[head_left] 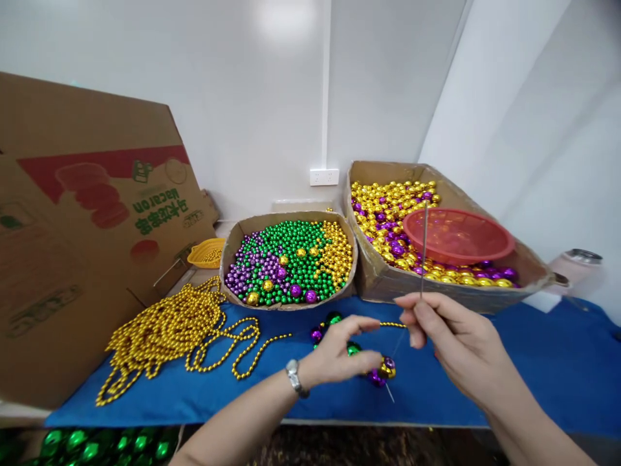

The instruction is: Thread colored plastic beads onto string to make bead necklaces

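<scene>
My right hand (449, 336) is pinched round a long thin needle (424, 249) that stands upright, its tip level with the red bowl. My left hand (339, 353), a watch on its wrist, is closed on a short string of large purple, gold and green beads (383, 371) lying on the blue cloth (533, 369). A thin strand of small gold beads (392, 324) runs between the two hands. More large beads (324, 325) lie just behind my left hand.
A cardboard box of green, purple and gold beads (291, 259) sits behind the hands. A bigger box of gold and purple beads (388, 213) holds a red bowl (458, 234). A heap of gold bead chain (169, 330) lies left, beside a large cardboard box (72, 226).
</scene>
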Action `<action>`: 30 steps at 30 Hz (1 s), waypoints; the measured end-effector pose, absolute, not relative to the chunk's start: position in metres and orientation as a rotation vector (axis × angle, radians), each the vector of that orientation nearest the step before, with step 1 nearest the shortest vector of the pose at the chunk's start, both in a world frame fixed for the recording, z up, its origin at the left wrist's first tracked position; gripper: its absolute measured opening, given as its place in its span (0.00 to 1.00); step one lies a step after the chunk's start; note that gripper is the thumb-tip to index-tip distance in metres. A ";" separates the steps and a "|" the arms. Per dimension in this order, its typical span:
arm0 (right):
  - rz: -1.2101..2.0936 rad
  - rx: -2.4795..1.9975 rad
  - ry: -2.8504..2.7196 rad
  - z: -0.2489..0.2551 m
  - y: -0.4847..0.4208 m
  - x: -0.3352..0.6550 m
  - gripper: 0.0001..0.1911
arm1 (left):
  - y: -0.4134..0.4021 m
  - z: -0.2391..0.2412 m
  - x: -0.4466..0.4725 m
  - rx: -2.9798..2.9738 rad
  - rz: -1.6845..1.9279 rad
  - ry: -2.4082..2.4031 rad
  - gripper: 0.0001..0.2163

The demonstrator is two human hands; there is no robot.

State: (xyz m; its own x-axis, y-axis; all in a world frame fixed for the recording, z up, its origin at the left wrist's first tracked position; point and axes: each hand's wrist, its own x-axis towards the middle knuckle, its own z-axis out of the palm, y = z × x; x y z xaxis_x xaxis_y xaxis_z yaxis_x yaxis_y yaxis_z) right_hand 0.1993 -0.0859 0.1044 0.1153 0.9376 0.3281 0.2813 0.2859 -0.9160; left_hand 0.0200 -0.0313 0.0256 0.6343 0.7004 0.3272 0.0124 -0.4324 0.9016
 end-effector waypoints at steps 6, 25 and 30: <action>0.713 -1.020 -1.103 0.127 -0.082 0.204 0.17 | -0.034 -0.052 0.043 2.397 0.564 0.530 0.18; 0.470 -1.101 -0.430 0.058 -0.073 0.319 0.17 | -0.014 -0.085 -0.087 3.091 0.088 1.236 0.15; 0.496 -1.127 -0.615 0.047 -0.074 0.282 0.20 | -0.038 -0.074 -0.174 2.792 0.543 1.647 0.18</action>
State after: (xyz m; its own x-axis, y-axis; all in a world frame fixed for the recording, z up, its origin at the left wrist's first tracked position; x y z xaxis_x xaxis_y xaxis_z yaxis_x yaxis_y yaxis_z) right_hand 0.2822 -0.0740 0.0469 0.7341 0.6487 0.2006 -0.0583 0.3546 -0.9332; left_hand -0.1736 -0.0379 -0.0743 0.4460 0.8231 0.3515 0.8707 -0.4899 0.0423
